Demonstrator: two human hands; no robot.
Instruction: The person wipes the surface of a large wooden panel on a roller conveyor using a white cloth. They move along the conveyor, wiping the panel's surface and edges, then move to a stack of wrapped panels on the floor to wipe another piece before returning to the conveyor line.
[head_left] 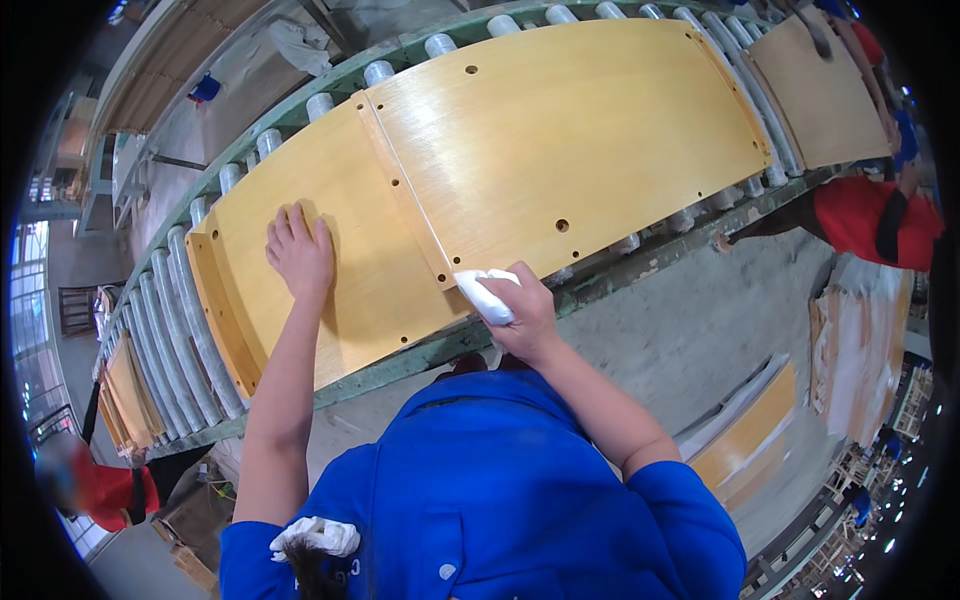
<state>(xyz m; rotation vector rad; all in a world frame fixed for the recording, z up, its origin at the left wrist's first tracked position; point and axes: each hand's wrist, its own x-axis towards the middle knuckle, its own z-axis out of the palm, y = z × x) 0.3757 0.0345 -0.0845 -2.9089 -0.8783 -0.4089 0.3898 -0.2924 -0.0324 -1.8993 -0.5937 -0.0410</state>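
Observation:
A large yellow wooden panel (560, 120) with several drilled holes lies across the rollers in front of me. A raised wooden strip (397, 180) crosses it, and a thin white line (415, 190) runs along the strip's right edge. My right hand (525, 315) is closed round a soft white squeeze bag (485, 292), whose tip is at the near end of that line. Whether the tip touches the wood I cannot tell. My left hand (300, 250) rests on the panel left of the strip, its fingers stretched out. Another strip (222, 310) edges the panel's left end.
The roller conveyor (180, 320) runs left to right under the panel. Further boards stand on it at left (133, 390) and right (815, 90). People in red are by the conveyor at right (865, 220) and lower left (115, 490). Stacked panels (745, 430) lie behind me at right.

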